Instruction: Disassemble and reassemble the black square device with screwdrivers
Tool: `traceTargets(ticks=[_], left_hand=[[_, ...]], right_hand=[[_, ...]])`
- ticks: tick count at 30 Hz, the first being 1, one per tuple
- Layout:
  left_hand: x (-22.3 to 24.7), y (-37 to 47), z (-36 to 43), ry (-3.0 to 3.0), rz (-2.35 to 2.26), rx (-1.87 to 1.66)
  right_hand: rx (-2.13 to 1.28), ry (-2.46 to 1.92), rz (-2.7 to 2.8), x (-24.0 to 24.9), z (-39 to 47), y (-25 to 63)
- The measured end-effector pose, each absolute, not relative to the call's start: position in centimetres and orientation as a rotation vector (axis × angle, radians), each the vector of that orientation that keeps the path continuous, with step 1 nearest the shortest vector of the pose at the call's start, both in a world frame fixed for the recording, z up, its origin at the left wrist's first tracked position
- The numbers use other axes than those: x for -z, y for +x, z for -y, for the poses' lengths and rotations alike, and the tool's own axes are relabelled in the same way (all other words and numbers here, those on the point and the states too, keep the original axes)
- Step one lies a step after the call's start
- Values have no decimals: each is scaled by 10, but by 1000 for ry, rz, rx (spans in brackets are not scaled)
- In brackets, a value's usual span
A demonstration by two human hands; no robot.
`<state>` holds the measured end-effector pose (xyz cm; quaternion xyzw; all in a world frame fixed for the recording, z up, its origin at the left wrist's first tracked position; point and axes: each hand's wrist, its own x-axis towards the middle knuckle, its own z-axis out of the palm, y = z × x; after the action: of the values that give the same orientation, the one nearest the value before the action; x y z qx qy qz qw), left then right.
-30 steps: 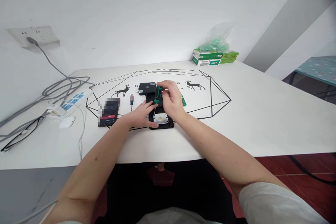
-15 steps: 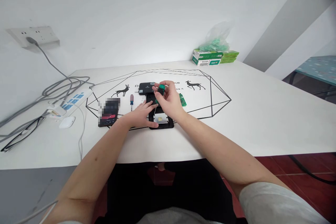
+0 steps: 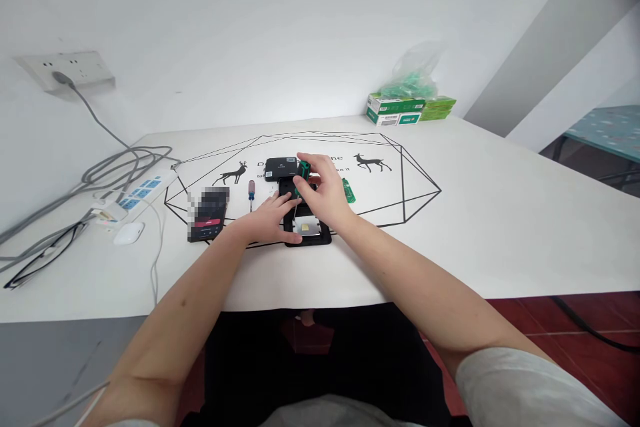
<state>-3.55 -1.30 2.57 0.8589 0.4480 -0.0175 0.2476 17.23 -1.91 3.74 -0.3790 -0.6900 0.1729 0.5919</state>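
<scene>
My right hand (image 3: 325, 190) is closed around the handle of a green-and-black screwdriver (image 3: 304, 171). The thin shaft points down at an opened black plastic casing (image 3: 325, 238), beside a silver metal plate (image 3: 313, 225) with a yellowish square on it. Its very tip is too small to make out. My left hand (image 3: 270, 220) rests on the casing's left side with fingers spread and thumb stretched along the near left corner. Behind lies a black cover (image 3: 280, 169) with small labels, and a green circuit board (image 3: 349, 191) shows to the right of my right hand.
A second screwdriver (image 3: 251, 195) with a reddish-blue handle and a phone (image 3: 209, 215) lie left of my hands. Farther left are a power strip (image 3: 145, 192), coiled grey cables, a white earbud case (image 3: 129, 233) and glasses (image 3: 45, 257). Green-and-white boxes (image 3: 395, 107) stand against the wall.
The screwdriver handle is more upright and my right fingers have shifted around it, with the index finger now near its top. My left hand has not visibly moved.
</scene>
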Motion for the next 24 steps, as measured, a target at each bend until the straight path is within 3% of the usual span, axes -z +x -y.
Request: traceTargets(ticks=[8,16,24], left_hand=[[-23,-42,12,2327,-1205,-24],[-23,-40,5,2531,-1174,-512],[-21,-42,-7,2609,-1327,-652]], right_hand=[[-395,-877,1516,-38,17,178],[-411,-876,1373,-35,9,182],[-386,-867,1371,-35,8,184]])
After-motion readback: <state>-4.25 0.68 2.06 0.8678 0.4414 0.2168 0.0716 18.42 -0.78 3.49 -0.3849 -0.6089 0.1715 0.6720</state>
